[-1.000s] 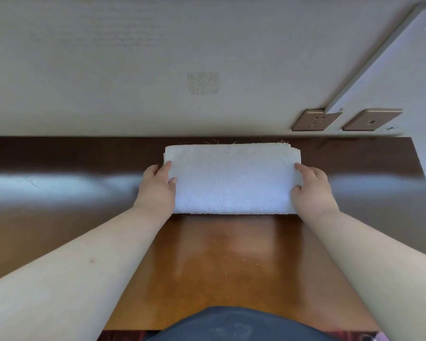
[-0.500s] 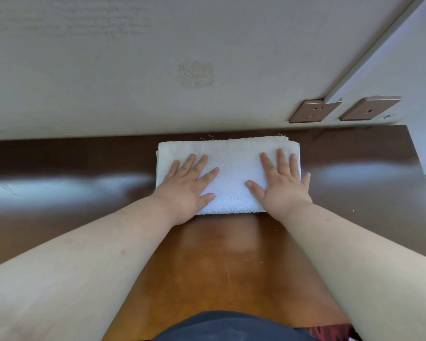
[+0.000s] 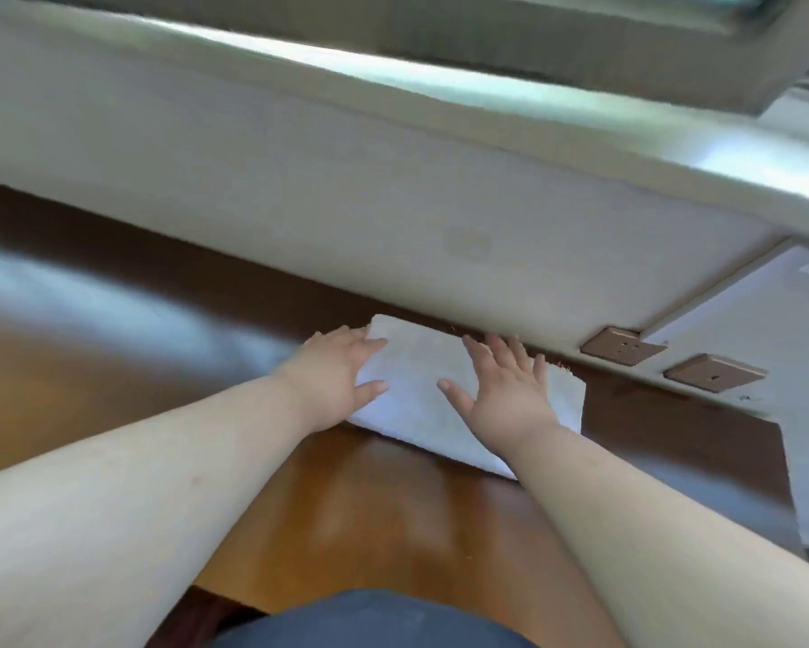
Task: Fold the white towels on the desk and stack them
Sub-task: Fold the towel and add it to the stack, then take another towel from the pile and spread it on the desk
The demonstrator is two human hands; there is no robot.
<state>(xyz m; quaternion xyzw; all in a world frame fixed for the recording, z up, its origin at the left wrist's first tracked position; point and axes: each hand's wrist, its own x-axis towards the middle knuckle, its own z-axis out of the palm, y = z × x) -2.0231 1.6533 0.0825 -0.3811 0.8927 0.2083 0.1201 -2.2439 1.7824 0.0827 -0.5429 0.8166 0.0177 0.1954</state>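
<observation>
The folded white towel (image 3: pixel 421 390) lies lengthwise along the desk's (image 3: pixel 369 498) far edge by the wall, left hand (image 3: pixel 334 381) flat at its left end, right hand (image 3: pixel 503 390) spread flat on top.

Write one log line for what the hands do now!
left hand: flat on folded towel | right hand: flat on towel | towel: on desk
</observation>
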